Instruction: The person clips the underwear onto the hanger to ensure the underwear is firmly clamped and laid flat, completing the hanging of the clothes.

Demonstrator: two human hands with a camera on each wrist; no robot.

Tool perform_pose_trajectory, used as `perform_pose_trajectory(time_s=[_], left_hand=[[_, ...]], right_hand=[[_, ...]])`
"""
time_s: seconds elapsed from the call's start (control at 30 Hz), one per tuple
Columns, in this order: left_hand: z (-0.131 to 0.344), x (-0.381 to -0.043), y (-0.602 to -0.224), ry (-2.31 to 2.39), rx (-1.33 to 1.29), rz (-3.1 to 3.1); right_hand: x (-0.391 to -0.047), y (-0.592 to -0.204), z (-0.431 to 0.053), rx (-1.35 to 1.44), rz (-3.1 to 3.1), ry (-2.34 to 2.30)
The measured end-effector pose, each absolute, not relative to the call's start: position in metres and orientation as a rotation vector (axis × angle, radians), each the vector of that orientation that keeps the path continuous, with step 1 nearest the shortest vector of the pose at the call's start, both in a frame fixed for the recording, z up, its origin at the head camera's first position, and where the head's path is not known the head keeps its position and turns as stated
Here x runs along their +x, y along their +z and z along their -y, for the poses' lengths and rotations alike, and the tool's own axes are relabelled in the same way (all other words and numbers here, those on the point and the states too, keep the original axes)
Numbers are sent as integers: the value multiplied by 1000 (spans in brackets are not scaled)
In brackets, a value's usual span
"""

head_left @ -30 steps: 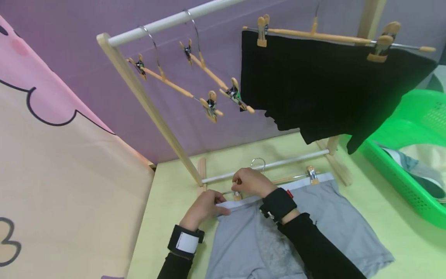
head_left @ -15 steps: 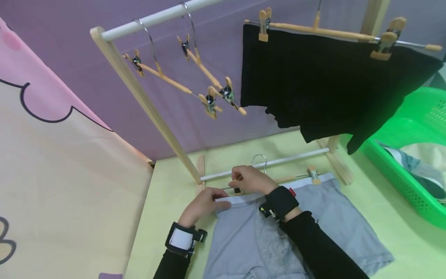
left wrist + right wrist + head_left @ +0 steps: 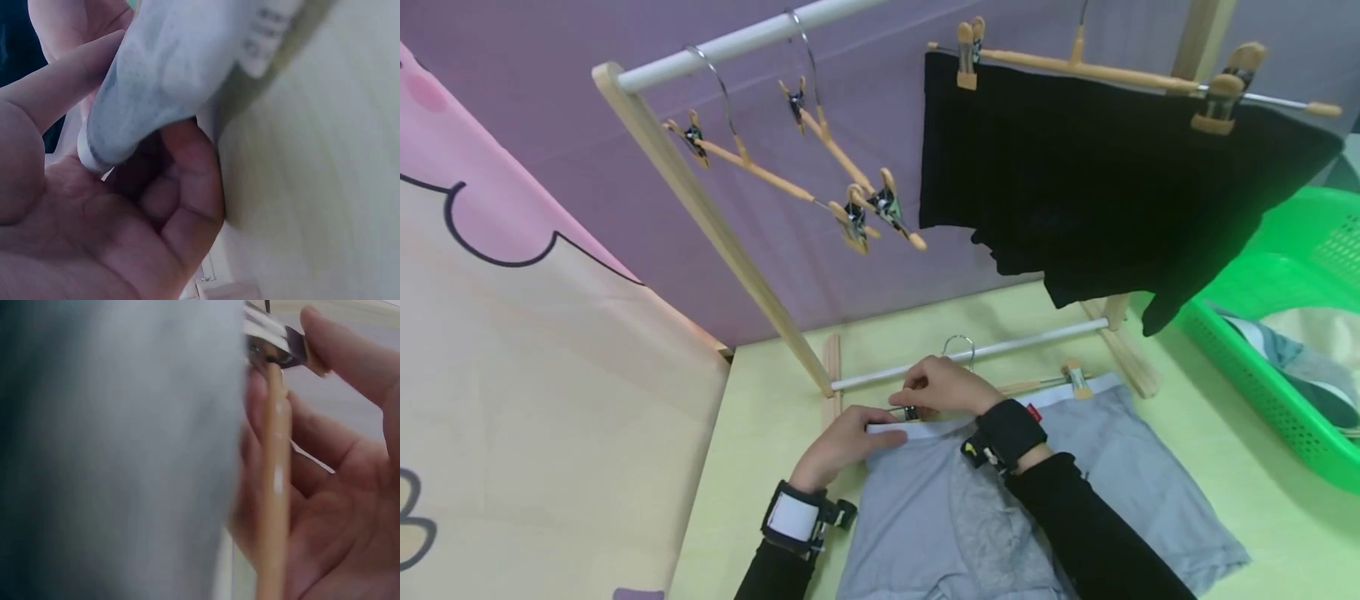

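Note:
Grey boxer shorts (image 3: 917, 508) with a white waistband lie on the table. My left hand (image 3: 842, 446) pinches the waistband's left corner, thumb on top and fingers curled beneath, as the left wrist view shows. Along the waistband lies a wooden clip hanger (image 3: 1026, 387); its right clip (image 3: 1077, 379) sits on the band. My right hand (image 3: 946, 387) grips the hanger's left clip (image 3: 275, 340), thumb on one handle, right at the waistband. In the right wrist view the hanger's bar (image 3: 275, 487) crosses in front of the palm, and blurred grey cloth hides much of the left side.
A rack with a white top rail (image 3: 752, 42) stands over the work. Two bare clip hangers (image 3: 775, 177) and black shorts (image 3: 1097, 183) on a third hang from it. A green basket (image 3: 1247, 400) with clothes stands at the right.
My left hand has shifted slightly right along the waistband, its thumb further over the cloth. The right hand stays at the left clip, which has turned a little in its fingers.

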State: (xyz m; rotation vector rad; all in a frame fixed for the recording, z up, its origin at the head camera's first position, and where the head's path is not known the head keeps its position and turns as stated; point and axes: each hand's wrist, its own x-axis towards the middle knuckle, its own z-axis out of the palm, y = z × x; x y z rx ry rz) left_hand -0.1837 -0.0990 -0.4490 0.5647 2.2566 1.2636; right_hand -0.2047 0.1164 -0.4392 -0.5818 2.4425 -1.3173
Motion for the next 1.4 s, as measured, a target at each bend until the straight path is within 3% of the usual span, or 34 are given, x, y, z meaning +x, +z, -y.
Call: perform_pose_trajectory(time_s=[0.43,0.77,1.4], left_hand=[[96,-183,-448,1312,493,-2293],[94,-183,-450,1365,461,-2335],[94,-184,-451,1486,378,-2303]], right_hand=[[-206,-441,-121,-665,-2407,-1515],[-205,-436,-118,-565,-2476,-1605],[-205,-439,-118,-646,-2420,-1556]])
